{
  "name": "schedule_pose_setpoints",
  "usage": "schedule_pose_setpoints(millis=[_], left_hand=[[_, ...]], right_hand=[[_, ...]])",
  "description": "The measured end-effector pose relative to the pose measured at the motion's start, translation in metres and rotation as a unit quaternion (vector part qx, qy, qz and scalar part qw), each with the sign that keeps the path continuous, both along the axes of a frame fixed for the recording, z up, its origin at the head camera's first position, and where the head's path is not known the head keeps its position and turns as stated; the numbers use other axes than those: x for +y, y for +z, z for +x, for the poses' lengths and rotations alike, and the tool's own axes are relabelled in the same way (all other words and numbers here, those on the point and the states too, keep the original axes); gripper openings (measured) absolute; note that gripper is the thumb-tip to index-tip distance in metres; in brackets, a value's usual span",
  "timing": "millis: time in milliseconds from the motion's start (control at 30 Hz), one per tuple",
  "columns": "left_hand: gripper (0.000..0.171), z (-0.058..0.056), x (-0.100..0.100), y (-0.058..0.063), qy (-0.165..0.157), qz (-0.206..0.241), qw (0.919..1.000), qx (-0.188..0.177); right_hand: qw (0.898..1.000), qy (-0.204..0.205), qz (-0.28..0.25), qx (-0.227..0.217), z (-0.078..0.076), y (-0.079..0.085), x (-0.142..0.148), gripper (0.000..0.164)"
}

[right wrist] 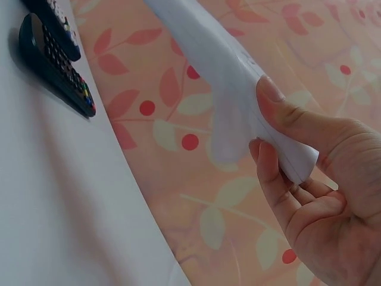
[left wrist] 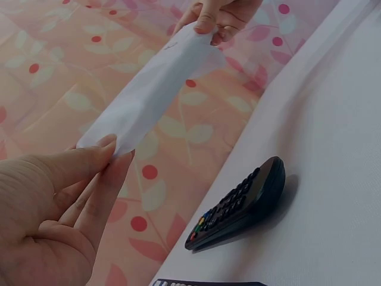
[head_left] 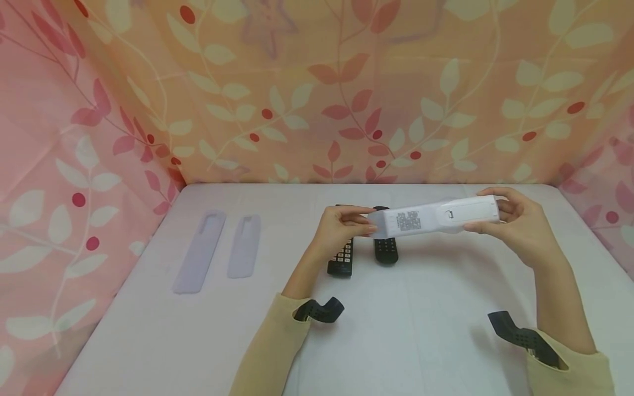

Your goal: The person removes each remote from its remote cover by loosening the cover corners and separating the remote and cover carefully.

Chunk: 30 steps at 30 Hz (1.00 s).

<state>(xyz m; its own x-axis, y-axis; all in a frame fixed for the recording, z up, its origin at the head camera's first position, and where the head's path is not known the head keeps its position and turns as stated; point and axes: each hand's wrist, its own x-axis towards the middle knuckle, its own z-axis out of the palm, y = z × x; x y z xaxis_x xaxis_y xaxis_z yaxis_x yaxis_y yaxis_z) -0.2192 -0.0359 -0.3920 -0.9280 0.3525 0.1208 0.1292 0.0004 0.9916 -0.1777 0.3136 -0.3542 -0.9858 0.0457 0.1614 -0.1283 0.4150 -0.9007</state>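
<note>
Above the table, a white remote control (head_left: 465, 213) is held back side up, with a QR code label and a battery cover showing. A thin translucent sleeve (head_left: 378, 225) covers at least its left part and sticks out past that end. My left hand (head_left: 339, 228) pinches the sleeve's left end between thumb and fingers. The right hand (head_left: 520, 223) grips the remote's right end, thumb below and fingers above in the head view. Under them lie two black remotes, one (head_left: 340, 267) by my left wrist and another (head_left: 386, 252) below the sleeve, both partly hidden.
Two flat lavender translucent sleeves, a longer one (head_left: 200, 253) and a shorter one (head_left: 244, 246), lie at the left of the white table (head_left: 396, 341). A patterned cloth (head_left: 297, 110) hangs behind the table and along its sides.
</note>
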Motion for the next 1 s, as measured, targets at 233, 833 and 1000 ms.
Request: schedule_pose_setpoints(millis=[233,833,1000], left_hand=[[0.033,0.0008,-0.0008,-0.0004,0.001,0.007,1.0,-0.002],[0.036,-0.0008,-0.0021,0.0006,0.009,0.003,0.9999,-0.011],[0.036,-0.0018,-0.0016,-0.0005,0.008,0.009,0.9999,-0.01]], right_hand=[[1.0,-0.001,-0.008,0.007,0.0003,0.0011,0.0011,0.061],[1.0,-0.007,-0.007,0.017,0.002,0.004,0.0035,0.061],[1.0,-0.013,-0.004,0.014,0.0031,0.0043,0.0047,0.06]])
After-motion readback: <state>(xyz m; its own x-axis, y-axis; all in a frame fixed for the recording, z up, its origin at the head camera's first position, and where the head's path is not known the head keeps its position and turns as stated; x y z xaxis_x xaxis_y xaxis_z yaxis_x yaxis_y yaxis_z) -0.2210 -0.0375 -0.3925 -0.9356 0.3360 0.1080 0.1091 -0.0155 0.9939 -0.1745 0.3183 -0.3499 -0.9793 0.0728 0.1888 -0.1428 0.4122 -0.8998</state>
